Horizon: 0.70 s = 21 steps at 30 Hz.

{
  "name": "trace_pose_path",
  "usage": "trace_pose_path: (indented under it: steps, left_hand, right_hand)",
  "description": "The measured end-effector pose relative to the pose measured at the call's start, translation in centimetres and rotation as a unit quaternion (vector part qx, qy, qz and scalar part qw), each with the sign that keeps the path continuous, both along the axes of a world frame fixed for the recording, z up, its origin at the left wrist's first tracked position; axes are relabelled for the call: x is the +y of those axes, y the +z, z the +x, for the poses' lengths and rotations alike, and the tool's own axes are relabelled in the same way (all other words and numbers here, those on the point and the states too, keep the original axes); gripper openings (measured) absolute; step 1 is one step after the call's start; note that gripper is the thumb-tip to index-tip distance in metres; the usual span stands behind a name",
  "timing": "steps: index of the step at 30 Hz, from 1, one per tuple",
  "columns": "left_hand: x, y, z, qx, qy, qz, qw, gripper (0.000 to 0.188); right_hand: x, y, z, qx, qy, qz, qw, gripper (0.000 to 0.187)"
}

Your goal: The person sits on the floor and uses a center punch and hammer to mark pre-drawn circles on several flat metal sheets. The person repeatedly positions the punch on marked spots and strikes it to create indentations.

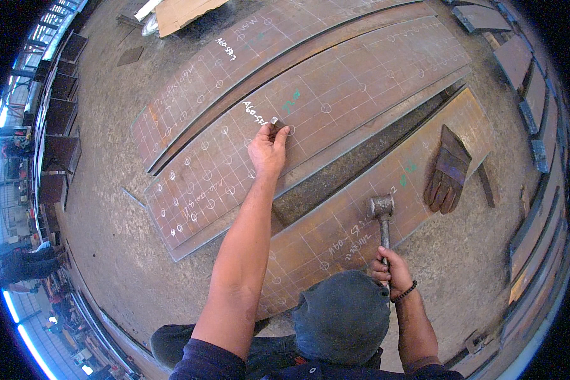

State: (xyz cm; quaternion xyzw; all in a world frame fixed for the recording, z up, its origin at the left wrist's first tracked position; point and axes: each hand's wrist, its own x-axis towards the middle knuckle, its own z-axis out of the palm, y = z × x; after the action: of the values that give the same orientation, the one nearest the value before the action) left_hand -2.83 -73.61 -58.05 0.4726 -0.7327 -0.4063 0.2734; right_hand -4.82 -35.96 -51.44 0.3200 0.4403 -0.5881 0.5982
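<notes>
Left hand (267,151) pinches a small grey metal punch (274,121) upright on the middle rusty, chalk-gridded steel plate (361,76). Right hand (392,269) grips a steel-headed hammer (382,207) (resting low). Best keep the punch vertical on the circled mark, fingers clear.

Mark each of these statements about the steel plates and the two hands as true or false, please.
1. The left hand holds a small metal punch against the middle steel plate. True.
2. The right hand is empty. False: it grips the handle of a hammer, whose head lies over the nearest plate.
3. A work glove lies on the nearest plate. True.
4. The glove is on the left hand. False: both hands are bare, and the glove lies apart, to the right of the hammer.
5. The plates carry chalk grid lines and small circles. True.
6. The hammer head touches the punch. False: they are well apart, on different plates.
</notes>
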Motion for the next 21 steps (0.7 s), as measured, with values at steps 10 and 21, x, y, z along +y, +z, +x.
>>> trace_pose_path:
  steps: [10, 21]
  left_hand:
    - [-0.3, -0.8, 0.2, -0.002, -0.014, -0.009, 1.000, 0.028]
    - [-0.1, -1.6, 0.4, 0.008, -0.074, -0.181, 0.981, 0.025]
  right_hand:
    - [-0.2, 0.4, -0.2, -0.013, -0.019, 0.011, 1.000, 0.028]
    - [-6.3, 1.1, -3.8, 0.555, 0.326, 0.074, 0.762, 0.037]
